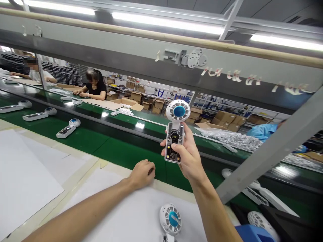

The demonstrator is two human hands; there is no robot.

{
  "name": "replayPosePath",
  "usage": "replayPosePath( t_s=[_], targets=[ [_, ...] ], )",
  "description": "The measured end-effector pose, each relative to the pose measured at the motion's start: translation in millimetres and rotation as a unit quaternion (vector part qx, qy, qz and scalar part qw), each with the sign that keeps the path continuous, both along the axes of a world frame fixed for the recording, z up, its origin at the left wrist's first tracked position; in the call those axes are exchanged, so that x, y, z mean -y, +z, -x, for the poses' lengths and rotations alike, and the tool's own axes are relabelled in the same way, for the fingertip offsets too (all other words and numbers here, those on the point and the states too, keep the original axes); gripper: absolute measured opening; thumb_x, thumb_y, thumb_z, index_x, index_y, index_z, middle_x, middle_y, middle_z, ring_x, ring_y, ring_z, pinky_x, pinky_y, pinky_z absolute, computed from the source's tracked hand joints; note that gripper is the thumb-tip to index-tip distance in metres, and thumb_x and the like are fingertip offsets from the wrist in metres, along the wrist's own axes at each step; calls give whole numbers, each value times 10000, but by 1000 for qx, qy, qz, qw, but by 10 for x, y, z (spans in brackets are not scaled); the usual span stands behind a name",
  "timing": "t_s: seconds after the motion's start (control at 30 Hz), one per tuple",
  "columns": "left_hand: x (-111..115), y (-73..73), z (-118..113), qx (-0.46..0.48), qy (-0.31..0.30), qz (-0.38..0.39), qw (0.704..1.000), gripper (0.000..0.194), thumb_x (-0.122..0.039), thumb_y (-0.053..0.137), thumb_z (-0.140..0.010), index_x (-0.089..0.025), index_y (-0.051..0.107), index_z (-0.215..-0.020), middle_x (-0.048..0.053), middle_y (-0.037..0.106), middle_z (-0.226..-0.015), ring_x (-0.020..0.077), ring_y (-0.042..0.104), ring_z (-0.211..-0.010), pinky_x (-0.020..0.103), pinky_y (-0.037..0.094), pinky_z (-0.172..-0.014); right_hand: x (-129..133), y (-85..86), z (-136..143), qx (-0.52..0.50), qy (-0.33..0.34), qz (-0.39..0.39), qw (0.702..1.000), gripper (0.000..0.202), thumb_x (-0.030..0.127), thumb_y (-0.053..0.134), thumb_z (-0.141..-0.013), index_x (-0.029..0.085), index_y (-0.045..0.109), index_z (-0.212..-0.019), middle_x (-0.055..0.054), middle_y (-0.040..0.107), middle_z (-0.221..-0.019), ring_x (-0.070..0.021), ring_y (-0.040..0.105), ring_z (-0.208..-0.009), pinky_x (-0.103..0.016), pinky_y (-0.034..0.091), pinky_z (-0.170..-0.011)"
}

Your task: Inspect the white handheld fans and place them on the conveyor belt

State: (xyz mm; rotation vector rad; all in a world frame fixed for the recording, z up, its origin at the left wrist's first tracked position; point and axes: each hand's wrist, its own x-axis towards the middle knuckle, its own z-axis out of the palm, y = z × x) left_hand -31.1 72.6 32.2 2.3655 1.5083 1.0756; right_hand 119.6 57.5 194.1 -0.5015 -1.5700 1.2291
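Upright in my right hand [188, 153] is a small white handheld fan [174, 132] with a round slotted head, a blue centre and a clear body showing a dark circuit board. My thumb presses on its front, and my fingers wrap behind it. My left hand [143, 174] rests at the edge of the white-covered table [118, 205], its fingers curled inward; nothing shows in them. A second fan [171, 219] with a blue centre lies on the white surface below, partly cut off by the frame's bottom edge.
Several fans lie on the green conveyor [101, 144] at left. A slanted metal post [267, 148] rises at right, near more fans and a blue object [253, 233]. People sit across the line beside cardboard and piled parts [232, 139].
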Motion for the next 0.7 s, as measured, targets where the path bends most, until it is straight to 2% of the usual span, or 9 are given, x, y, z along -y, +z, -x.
replayPosePath(
  t_s=[0.27,0.47,0.57,0.7],
  targets=[
    [-11,-43,2,-15,-3,-14,1000,114,-135,516,-839,-205,595,-796,8,611,-720,165,535,-719,289,392,-682,48,37,16,-19,-4,5,1000,727,210,602,-825,374,283,-1457,-41,611,-1179,-162,667,-694,-331,572,-562],
    [-6,-71,-13,-42,-28,-35,998,102,-142,520,-839,-201,582,-783,15,628,-725,175,534,-737,310,376,-694,78,62,45,-44,-13,28,999,742,192,613,-805,364,293,-1452,-49,608,-1199,-171,672,-759,-313,570,-583],
    [-11,-69,-18,-46,-27,-40,998,109,-136,512,-839,-197,581,-779,18,631,-724,174,535,-732,308,372,-688,75,77,25,-51,3,34,998,734,210,607,-802,359,300,-1452,-38,625,-1140,-163,670,-703,-305,557,-564],
    [-20,-71,-18,-49,-25,-42,998,109,-129,511,-829,-196,579,-776,16,629,-715,173,533,-724,305,370,-678,72,110,-25,-50,21,38,998,810,166,615,-728,319,298,-1459,-23,662,-1009,-172,666,-649,-299,539,-553]
  ],
)
